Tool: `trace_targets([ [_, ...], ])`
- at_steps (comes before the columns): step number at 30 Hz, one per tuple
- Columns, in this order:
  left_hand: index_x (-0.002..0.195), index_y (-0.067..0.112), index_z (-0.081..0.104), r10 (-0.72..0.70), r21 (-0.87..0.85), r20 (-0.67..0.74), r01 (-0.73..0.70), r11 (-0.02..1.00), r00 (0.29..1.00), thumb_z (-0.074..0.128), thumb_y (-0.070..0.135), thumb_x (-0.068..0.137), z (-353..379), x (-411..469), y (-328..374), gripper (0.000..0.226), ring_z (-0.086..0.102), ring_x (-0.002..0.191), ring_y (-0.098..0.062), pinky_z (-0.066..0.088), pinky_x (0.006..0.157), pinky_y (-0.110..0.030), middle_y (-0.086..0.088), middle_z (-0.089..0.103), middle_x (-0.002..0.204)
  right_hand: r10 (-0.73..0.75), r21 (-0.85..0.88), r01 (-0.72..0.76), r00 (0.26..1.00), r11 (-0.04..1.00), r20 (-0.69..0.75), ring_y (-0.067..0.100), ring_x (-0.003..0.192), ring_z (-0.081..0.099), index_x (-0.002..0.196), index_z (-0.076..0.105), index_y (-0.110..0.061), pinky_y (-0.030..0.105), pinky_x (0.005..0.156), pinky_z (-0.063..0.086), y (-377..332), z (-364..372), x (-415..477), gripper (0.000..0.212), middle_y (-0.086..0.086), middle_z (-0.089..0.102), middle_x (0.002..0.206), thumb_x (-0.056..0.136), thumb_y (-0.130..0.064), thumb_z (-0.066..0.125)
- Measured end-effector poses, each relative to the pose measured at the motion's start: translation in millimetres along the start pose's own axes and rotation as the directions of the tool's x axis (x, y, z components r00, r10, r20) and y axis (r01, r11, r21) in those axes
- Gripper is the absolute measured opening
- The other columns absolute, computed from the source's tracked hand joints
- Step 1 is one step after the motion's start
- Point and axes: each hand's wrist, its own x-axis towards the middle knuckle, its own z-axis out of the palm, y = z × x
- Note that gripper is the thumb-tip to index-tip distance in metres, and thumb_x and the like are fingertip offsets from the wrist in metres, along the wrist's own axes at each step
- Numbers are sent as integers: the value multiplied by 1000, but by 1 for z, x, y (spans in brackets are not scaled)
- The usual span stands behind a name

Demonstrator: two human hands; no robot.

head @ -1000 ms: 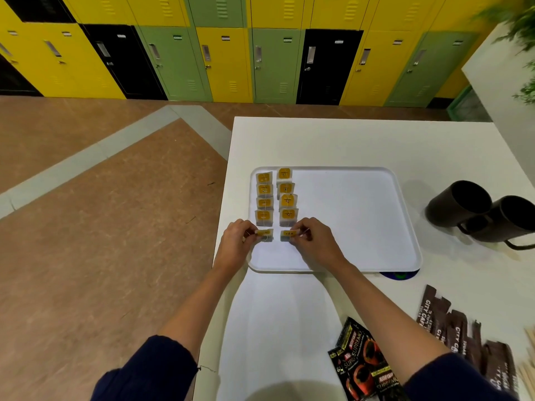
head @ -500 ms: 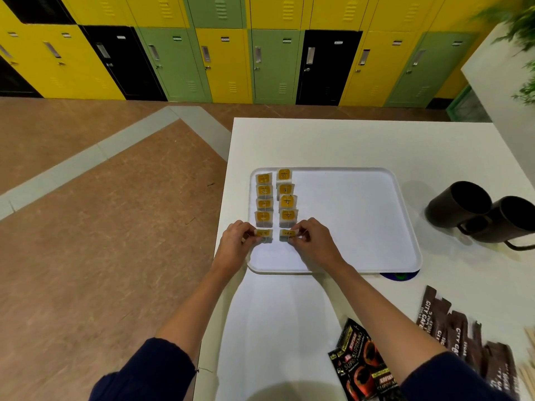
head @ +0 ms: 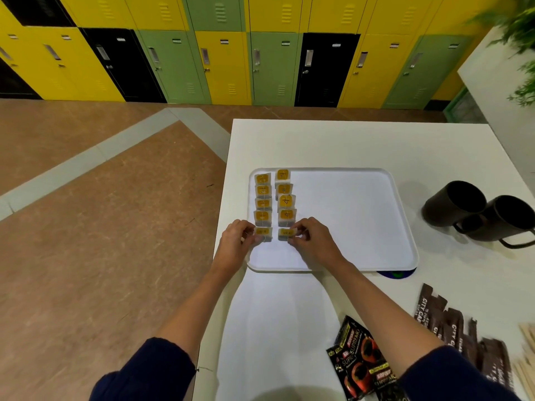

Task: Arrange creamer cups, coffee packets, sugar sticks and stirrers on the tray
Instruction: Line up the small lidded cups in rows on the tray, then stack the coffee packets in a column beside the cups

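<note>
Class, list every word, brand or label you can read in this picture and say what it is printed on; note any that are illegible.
"KOPIKO SUPREMO": on the black coffee packets.
"CITY CA", the rest cut off: on the brown sugar sticks.
Yellow lids of the creamer cups: marks too small to read.
Locker door tags: too small to read.

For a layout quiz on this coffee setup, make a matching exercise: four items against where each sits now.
1. creamer cups
2. mugs
3. coffee packets
4. sugar sticks

A. on the table, right of the tray
B. on the table, left of the right forearm
C. two rows on the tray's left part
D. on the table, right of the right forearm

Pairs: 1-C, 2-A, 3-B, 4-D
</note>
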Motion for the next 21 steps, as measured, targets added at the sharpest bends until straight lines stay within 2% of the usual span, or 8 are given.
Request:
trace_targets([
  [2, 100, 5, 60, 7, -17, -18, -7, 1000, 1000, 67, 10, 83, 0, -3, -1, 19, 56, 85, -20, 48, 72, -27, 0, 56, 93, 8, 2, -8, 1000, 1000, 4, 10, 75, 54, 97, 61, -11, 11, 65, 43, 1, -3, -2, 21, 3, 60, 96, 79, -13, 72],
  [5, 109, 7, 55, -10, -47, -58, 8, 999, 998, 68, 10, 83, 1, -11, -3, 29, 54, 86, -14, 42, 68, -12, -2, 55, 103, 7, 18, -7, 1000, 1000, -2, 12, 75, 53, 99, 62, -9, 6, 62, 44, 4, -12, -11, 25, 4, 58, 95, 77, -7, 73],
  [7, 112, 8, 51, -36, -94, -99, 27, 995, 994, 68, 12, 84, 1, -20, -2, 33, 52, 88, -12, 39, 66, -8, 2, 51, 107, 4, 35, -4, 1000, 999, -25, 12, 74, 54, 100, 62, -6, 3, 61, 44, 5, -18, -19, 26, 8, 58, 94, 77, -3, 73],
  [11, 114, 8, 48, -23, -91, -173, 7, 996, 985, 67, 18, 85, 3, -45, -1, 37, 51, 90, -16, 44, 71, -23, 1, 49, 108, 30, 85, -23, 996, 996, -80, 5, 66, 49, 102, 62, 1, 2, 53, 42, 6, -33, -48, 23, 10, 55, 92, 80, 2, 69],
  [14, 114, 7, 48, 8, -55, -204, -20, 998, 979, 63, 22, 88, 6, -67, 5, 33, 50, 87, -15, 40, 69, -19, -2, 50, 107, 13, 34, -9, 995, 999, -101, 11, 70, 50, 101, 63, -3, 8, 58, 43, 8, -45, -72, 21, 7, 56, 93, 81, -5, 71],
  [17, 114, 12, 47, 24, -82, -156, -37, 996, 987, 58, 25, 91, 14, -92, 13, 28, 52, 86, -13, 39, 66, -13, 2, 52, 103, 39, 15, -38, 994, 999, -100, 14, 72, 54, 99, 64, -6, 10, 60, 45, 17, -56, -100, 17, 4, 58, 94, 83, -7, 69],
  [21, 105, 17, 49, 98, -74, 17, -97, 993, 995, 57, 26, 92, 33, -116, 21, 18, 56, 77, -13, 42, 64, -18, 3, 58, 90, 51, -24, -53, 995, 998, -90, 12, 70, 53, 97, 65, -3, 6, 55, 44, 31, -72, -135, 15, 8, 61, 90, 83, -5, 69],
])
